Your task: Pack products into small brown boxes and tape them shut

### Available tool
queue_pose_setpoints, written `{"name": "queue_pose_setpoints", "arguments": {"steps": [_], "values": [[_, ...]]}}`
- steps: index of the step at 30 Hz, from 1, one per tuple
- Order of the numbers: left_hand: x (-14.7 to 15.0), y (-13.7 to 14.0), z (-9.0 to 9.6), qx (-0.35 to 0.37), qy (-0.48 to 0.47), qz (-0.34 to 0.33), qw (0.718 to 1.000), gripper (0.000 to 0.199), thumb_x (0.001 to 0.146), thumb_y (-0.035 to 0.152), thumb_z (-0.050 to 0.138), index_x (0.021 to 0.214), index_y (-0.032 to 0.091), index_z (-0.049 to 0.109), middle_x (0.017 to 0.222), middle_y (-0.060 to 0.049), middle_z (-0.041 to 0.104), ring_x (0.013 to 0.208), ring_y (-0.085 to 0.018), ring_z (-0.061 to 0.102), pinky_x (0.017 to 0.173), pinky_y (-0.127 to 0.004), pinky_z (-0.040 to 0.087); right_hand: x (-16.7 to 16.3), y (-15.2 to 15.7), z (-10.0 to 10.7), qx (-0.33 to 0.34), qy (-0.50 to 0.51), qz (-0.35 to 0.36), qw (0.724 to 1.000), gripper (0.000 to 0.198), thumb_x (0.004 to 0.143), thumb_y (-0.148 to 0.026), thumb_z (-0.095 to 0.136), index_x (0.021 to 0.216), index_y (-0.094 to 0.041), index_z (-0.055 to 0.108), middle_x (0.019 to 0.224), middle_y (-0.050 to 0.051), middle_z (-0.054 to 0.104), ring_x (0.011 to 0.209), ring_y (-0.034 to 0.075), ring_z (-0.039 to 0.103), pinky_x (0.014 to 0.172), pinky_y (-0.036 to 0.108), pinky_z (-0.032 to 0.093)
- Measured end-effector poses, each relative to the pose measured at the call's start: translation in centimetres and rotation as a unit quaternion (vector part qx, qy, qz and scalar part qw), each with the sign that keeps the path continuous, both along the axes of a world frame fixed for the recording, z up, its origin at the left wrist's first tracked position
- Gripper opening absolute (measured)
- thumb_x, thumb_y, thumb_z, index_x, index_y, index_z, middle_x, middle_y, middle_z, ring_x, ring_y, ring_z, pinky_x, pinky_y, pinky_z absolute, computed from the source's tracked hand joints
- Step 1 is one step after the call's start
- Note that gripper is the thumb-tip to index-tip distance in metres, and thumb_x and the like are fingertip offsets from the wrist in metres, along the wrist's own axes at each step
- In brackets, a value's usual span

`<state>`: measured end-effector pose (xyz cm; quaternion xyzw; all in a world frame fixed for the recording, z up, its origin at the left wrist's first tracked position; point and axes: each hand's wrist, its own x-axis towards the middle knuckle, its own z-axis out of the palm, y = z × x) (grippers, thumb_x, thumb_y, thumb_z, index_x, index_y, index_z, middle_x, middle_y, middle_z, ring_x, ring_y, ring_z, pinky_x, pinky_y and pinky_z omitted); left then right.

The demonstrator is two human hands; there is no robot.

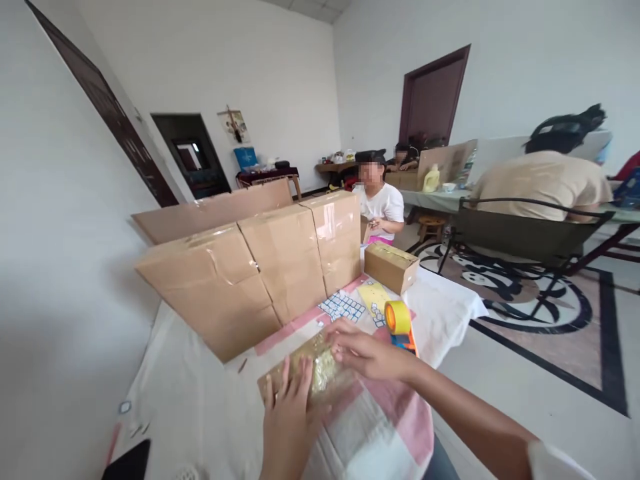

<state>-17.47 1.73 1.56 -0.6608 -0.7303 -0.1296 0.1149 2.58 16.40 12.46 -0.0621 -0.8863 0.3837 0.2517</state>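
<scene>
A small cardboard box (311,349) with shiny clear tape over its top lies on the cloth-covered table right in front of me. My left hand (290,390) rests flat on the near left part of the box, fingers spread. On the far right side of its top, my right hand (353,350) has its fingers curled together against the tape; whatever they pinch is hidden. Just beyond the right wrist stands a tape dispenser (413,343) with a yellow tape roll (398,317). Behind the right hand lie a sheet of blue-edged labels (343,305) and a yellow sheet (374,295).
A row of large taped cartons (287,263) walls off the table's far left. Another small box (391,267) sits at the far right corner. A person (383,207) in white is beyond it; others work farther back. A dark object (127,461) lies near left.
</scene>
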Motion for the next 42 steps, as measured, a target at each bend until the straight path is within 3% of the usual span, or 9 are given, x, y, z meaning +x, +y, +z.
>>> {"name": "queue_pose_setpoints", "arguments": {"steps": [3, 7, 13, 18, 21, 25, 28, 36, 42], "values": [[0.9, 0.9, 1.0, -0.074, -0.035, 0.003, 0.997, 0.069, 0.089, 0.021, 0.055, 0.156, 0.024, 0.036, 0.153, -0.008, 0.053, 0.149, -0.032, 0.038, 0.12, -0.062, 0.027, -2.4, 1.5, 1.2, -0.057, -0.021, 0.044, 0.997, 0.037, 0.104, -0.052, 0.044, 0.094, -0.019, 0.058, 0.116, 0.01, 0.056, 0.116, 0.022, 0.051, 0.106, 0.041, 0.04], [0.7, 0.7, 2.0, -0.053, -0.091, -0.007, 0.994, 0.067, 0.097, 0.029, 0.05, 0.16, 0.022, 0.027, 0.154, -0.007, 0.051, 0.153, -0.028, 0.03, 0.125, -0.059, 0.018, -4.9, 4.5, 0.9, -0.196, -0.074, 0.076, 0.975, 0.04, 0.099, -0.056, 0.054, 0.092, -0.017, 0.058, 0.128, 0.009, 0.052, 0.123, 0.024, 0.049, 0.109, 0.042, 0.036], [0.5, 0.5, 1.8, -0.053, -0.127, -0.008, 0.99, 0.063, 0.101, 0.032, 0.043, 0.16, 0.022, 0.023, 0.159, -0.002, 0.044, 0.154, -0.027, 0.028, 0.126, -0.058, 0.012, -5.7, 7.2, -1.1, -0.16, -0.183, 0.084, 0.966, 0.035, 0.102, -0.048, 0.051, 0.087, -0.016, 0.058, 0.13, 0.009, 0.047, 0.131, 0.025, 0.039, 0.117, 0.048, 0.025], [0.6, 0.6, 1.8, -0.053, -0.13, -0.007, 0.99, 0.063, 0.101, 0.032, 0.043, 0.16, 0.024, 0.023, 0.159, -0.001, 0.044, 0.154, -0.026, 0.027, 0.126, -0.057, 0.013, -4.6, 6.0, 0.0, -0.22, -0.152, 0.123, 0.956, 0.039, 0.103, -0.05, 0.049, 0.085, -0.016, 0.057, 0.13, 0.01, 0.048, 0.123, 0.026, 0.047, 0.11, 0.048, 0.035], [0.6, 0.6, 1.8, -0.055, -0.13, -0.007, 0.99, 0.062, 0.101, 0.033, 0.044, 0.16, 0.024, 0.025, 0.158, -0.002, 0.045, 0.154, -0.026, 0.027, 0.127, -0.056, 0.013, -4.7, 6.1, -0.6, -0.165, -0.161, 0.111, 0.967, 0.035, 0.103, -0.045, 0.05, 0.085, -0.016, 0.059, 0.133, 0.011, 0.048, 0.129, 0.028, 0.044, 0.113, 0.05, 0.032], [0.6, 0.6, 1.8, -0.053, -0.123, -0.005, 0.991, 0.06, 0.102, 0.033, 0.042, 0.16, 0.023, 0.026, 0.158, -0.001, 0.046, 0.154, -0.027, 0.028, 0.126, -0.055, 0.014, -5.5, 7.6, -4.1, -0.014, -0.215, 0.047, 0.975, 0.023, 0.099, -0.035, 0.057, 0.087, -0.017, 0.064, 0.138, 0.012, 0.047, 0.136, 0.031, 0.035, 0.118, 0.056, 0.021], [0.7, 0.5, 1.8, -0.052, -0.115, -0.006, 0.992, 0.059, 0.102, 0.033, 0.042, 0.159, 0.024, 0.027, 0.159, 0.0, 0.044, 0.153, -0.027, 0.029, 0.126, -0.055, 0.014, -5.6, 8.4, -5.9, 0.019, -0.218, 0.028, 0.975, 0.018, 0.098, -0.031, 0.058, 0.09, -0.017, 0.066, 0.14, 0.012, 0.045, 0.137, 0.032, 0.034, 0.117, 0.057, 0.022], [0.5, 0.9, 1.3, -0.044, -0.076, -0.001, 0.996, 0.06, 0.099, 0.033, 0.047, 0.157, 0.025, 0.033, 0.157, 0.0, 0.047, 0.15, -0.028, 0.035, 0.124, -0.055, 0.02, -5.7, 6.6, -5.7, 0.1, -0.201, -0.058, 0.973, 0.01, 0.091, -0.025, 0.067, 0.084, -0.019, 0.065, 0.138, 0.01, 0.048, 0.136, 0.031, 0.037, 0.115, 0.053, 0.03], [0.1, 1.0, -0.6, 0.023, 0.024, -0.013, 0.999, 0.068, 0.093, 0.025, 0.051, 0.158, 0.026, 0.032, 0.153, -0.003, 0.052, 0.142, -0.031, 0.047, 0.118, -0.056, 0.029, -5.8, 6.3, -7.1, 0.113, -0.205, -0.269, 0.934, 0.055, 0.069, -0.039, 0.088, 0.109, -0.017, 0.056, 0.138, 0.018, 0.045, 0.13, 0.038, 0.043, 0.106, 0.056, 0.041]]}}
